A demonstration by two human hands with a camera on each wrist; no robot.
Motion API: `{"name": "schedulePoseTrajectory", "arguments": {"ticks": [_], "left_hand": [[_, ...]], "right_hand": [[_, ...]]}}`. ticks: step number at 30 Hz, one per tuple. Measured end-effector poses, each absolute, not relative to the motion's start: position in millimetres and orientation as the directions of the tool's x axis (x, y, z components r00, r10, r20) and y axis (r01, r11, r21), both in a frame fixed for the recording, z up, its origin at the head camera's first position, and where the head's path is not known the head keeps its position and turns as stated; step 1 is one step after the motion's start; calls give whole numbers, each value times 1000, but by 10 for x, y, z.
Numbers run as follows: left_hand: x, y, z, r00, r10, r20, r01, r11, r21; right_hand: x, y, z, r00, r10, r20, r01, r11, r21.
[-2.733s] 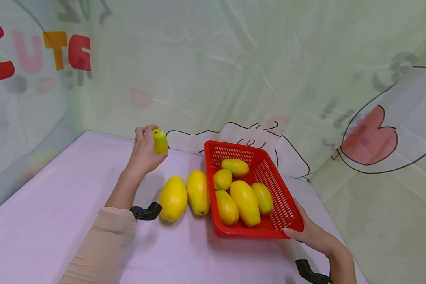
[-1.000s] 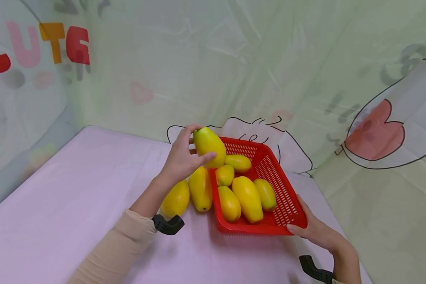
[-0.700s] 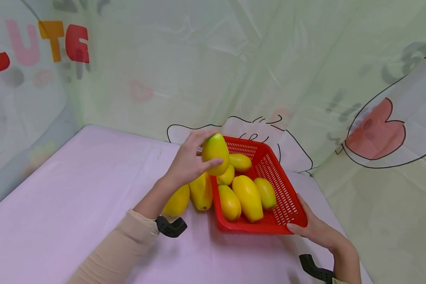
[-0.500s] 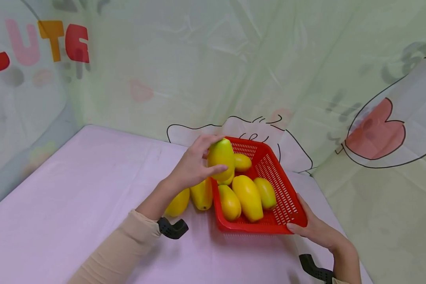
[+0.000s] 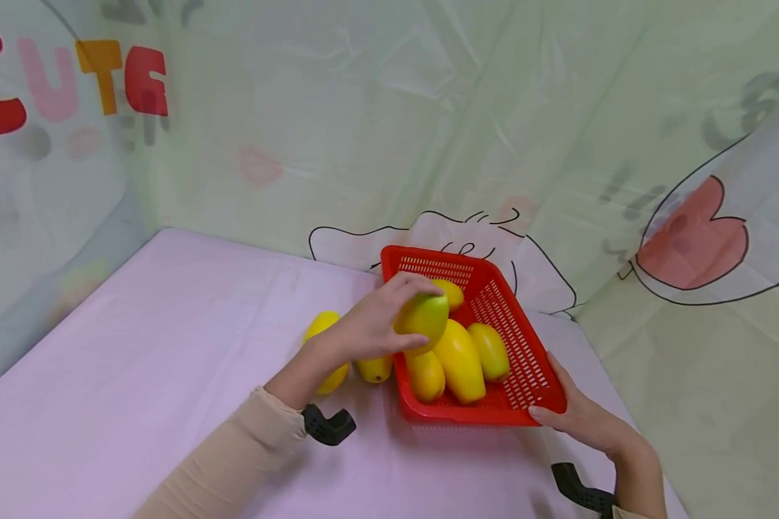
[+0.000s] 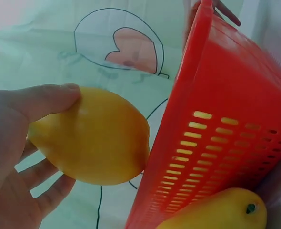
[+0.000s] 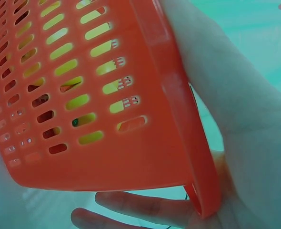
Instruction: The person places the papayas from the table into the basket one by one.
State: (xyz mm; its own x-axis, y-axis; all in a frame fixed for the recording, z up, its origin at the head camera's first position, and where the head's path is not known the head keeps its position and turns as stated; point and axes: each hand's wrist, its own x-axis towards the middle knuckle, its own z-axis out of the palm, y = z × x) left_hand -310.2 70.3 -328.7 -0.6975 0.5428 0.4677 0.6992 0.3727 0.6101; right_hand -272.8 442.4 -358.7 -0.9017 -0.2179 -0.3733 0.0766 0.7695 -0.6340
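Observation:
In the head view my left hand [image 5: 373,321] holds a yellow papaya [image 5: 423,321] with a greenish tip, over the left part of the red plastic basket [image 5: 474,415]. The left wrist view shows the thumb on top of this papaya [image 6: 100,138] and fingers beneath it, just outside the basket wall [image 6: 216,90] from that angle. At the basket's near right corner, my right hand [image 5: 584,414] grips the rim, thumb over it and fingers below. Several papayas lie inside, among them a long one [image 5: 462,362]; the held papaya partly hides others.
Two more papayas sit on the pale pink tabletop [image 5: 201,346] left of the basket: one [image 5: 325,324] partly behind my left forearm, one [image 5: 374,370] against the basket wall. Printed cloth walls [image 5: 337,130] rise behind and to the right. A black wrist mount [image 5: 327,425] juts from each wrist.
My left hand has carried the papaya rightward from beyond the basket's left side, then lowered it over the basket and tilted it. My right hand has stayed on the rim.

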Motion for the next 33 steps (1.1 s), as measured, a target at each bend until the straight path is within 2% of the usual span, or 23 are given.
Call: {"name": "schedulePoseTrajectory", "arguments": {"ticks": [5, 12, 22, 33], "left_hand": [[-3032, 812, -3317, -689, 572, 445, 703, 379, 601], [-2943, 987, -3440, -698, 614, 368, 709, 518, 479], [-2853, 1033, -3391, -682, 658, 320, 728, 566, 388], [-2785, 1084, -3431, -607, 767, 210, 763, 488, 425]], "right_hand": [[-2726, 4420, -3589, -901, -219, -374, 82, 761, -643], [-2714, 4419, -3590, -904, -220, -366, 76, 760, -645], [-2721, 4431, -3571, -908, -208, -364, 79, 767, -637], [-2685, 4423, -3585, -907, -193, -375, 101, 764, -638]]}}
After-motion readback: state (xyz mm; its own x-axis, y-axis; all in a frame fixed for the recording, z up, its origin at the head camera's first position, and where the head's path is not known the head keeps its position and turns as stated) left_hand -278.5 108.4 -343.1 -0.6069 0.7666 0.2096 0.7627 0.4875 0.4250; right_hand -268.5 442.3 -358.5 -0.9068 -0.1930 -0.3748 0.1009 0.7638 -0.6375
